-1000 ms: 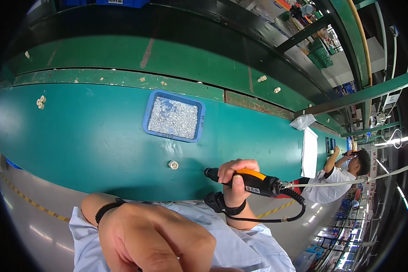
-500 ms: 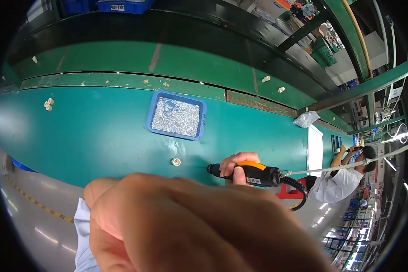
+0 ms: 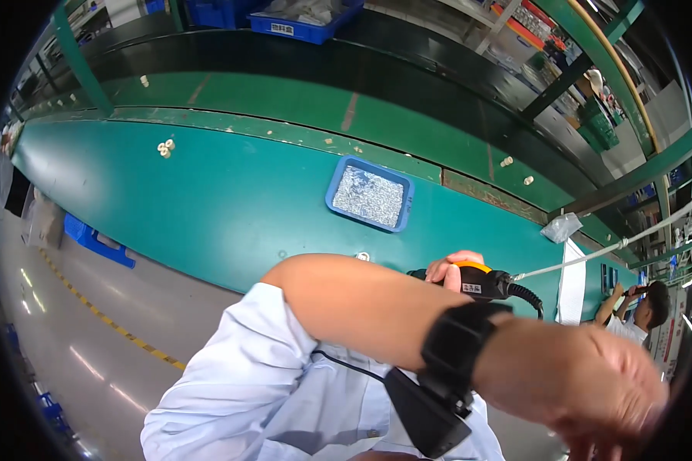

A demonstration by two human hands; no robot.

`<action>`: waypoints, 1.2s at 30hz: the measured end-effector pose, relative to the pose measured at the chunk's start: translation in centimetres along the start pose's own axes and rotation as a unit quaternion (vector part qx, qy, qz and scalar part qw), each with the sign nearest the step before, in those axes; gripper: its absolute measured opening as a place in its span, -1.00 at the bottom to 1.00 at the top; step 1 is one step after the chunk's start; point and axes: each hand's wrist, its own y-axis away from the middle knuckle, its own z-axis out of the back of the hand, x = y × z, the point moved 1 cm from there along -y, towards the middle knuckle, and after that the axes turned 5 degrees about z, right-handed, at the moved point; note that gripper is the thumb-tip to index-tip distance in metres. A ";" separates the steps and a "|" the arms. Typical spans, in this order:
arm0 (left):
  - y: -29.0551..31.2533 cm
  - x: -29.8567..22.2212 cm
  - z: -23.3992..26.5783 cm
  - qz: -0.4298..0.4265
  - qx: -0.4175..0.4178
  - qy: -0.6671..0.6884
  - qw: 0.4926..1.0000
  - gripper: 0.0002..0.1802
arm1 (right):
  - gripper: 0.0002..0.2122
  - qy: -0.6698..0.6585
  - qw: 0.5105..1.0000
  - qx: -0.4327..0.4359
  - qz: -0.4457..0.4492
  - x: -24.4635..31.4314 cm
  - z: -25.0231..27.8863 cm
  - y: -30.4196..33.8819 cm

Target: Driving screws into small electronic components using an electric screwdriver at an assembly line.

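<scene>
My left forearm stretches across the front of the view, with a black strap and box (image 3: 460, 346) round the wrist. My left hand (image 3: 577, 376) is off the table at the lower right; its fingers are blurred and partly cut off. Beyond that forearm, my right hand (image 3: 455, 269) is wrapped round a black and orange electric screwdriver (image 3: 480, 281), whose tip is hidden. A small round whitish part (image 3: 363, 257) lies on the table left of the screwdriver, partly covered by my forearm. Behind it stands a blue tray (image 3: 332, 192) of small silvery metal pieces.
Several cream-coloured small parts (image 3: 165, 147) lie on the green table (image 3: 223, 192) at left. A clear plastic bag (image 3: 561, 228) and a white sheet (image 3: 571, 284) are at right. A coiled cable (image 3: 527, 296) runs from the screwdriver. A co-worker (image 3: 630, 315) sits at far right.
My left hand, which filled the lower front, has swung to the right, baring the forearm and wrist strap. The view has shifted, so the table things appear further right. My right hand still holds the screwdriver.
</scene>
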 end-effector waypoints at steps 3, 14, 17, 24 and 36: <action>1.3 4.9 -1.3 0.066 0.021 -0.008 0.998 -0.76 | -0.88 0.044 0.999 0.002 -0.002 -0.1 -0.2 0.3; 5.8 7.2 -0.4 0.148 -0.169 -0.329 0.917 -0.92 | -0.89 0.079 0.997 -0.021 0.006 0.5 -0.8 0.7; 6.0 5.1 -1.2 0.056 -0.285 -0.396 0.871 -0.92 | -0.86 0.041 0.999 -0.024 0.004 0.1 -0.4 0.5; 4.3 4.3 -2.0 -0.175 -0.214 -0.312 0.909 -0.84 | -0.87 0.046 0.998 -0.033 -0.029 0.0 -0.4 0.7; -1.0 13.0 0.4 -0.059 -0.262 -0.362 0.893 -0.87 | -0.90 0.065 0.997 -0.019 0.048 1.0 -0.7 0.9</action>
